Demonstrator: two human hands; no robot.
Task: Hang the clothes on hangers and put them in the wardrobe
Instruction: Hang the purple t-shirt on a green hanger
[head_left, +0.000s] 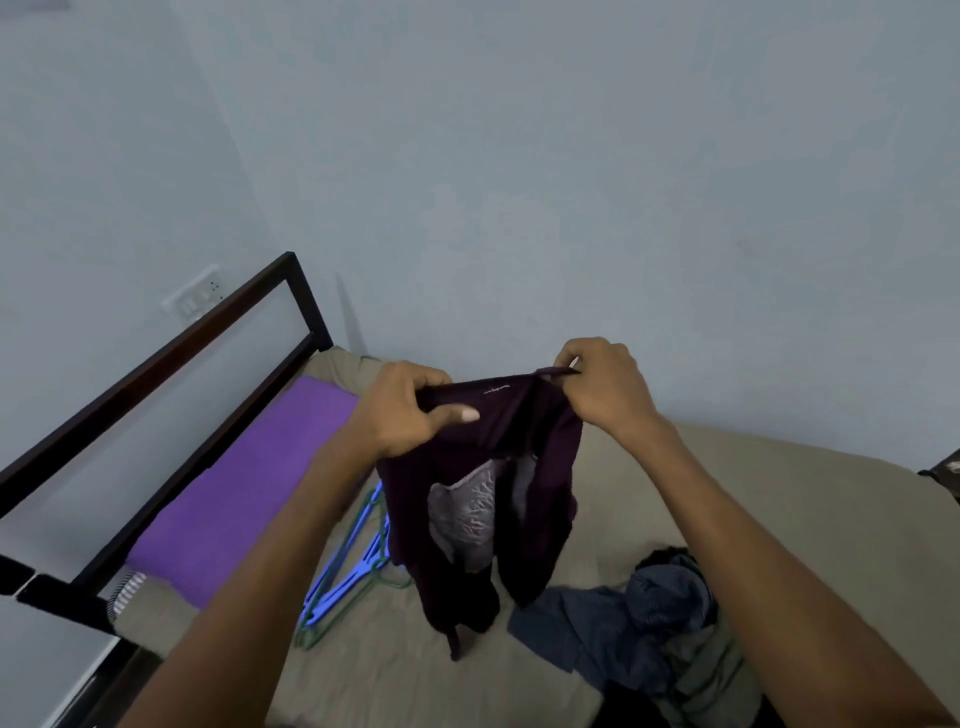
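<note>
Both hands are closed on the top edge of a dark purple garment (483, 499), held up at the centre of the frame: the left hand (402, 408) grips the edge with the fingers curled over it and the thumb laid along the front, while the right hand (602, 387) pinches a narrow strip at the upper corner of the cloth. The edge is stretched between the two hands, and the rest of the garment hangs down over the bed (753, 493), its lower end near or touching the sheet; which of these cannot be told. A pale patterned lining or inner layer is seen in the opening below the edge. No hanger is held. A bundle of blue and green hangers (345, 582) lies on the sheet at lower left of centre, partly hidden behind the left forearm and the hanging cloth. More clothes (649, 618), grey-blue and dark, are heaped at lower right on the bed. A purple pillow (249, 488) lies at the left by the dark bed frame (171, 353). No wardrobe is in view. The step in hand is judged to be the opening-out of the garment before hanging; next, one hand would have to be freed so that a hanger can be taken from the bundle and slid into the garment
</note>
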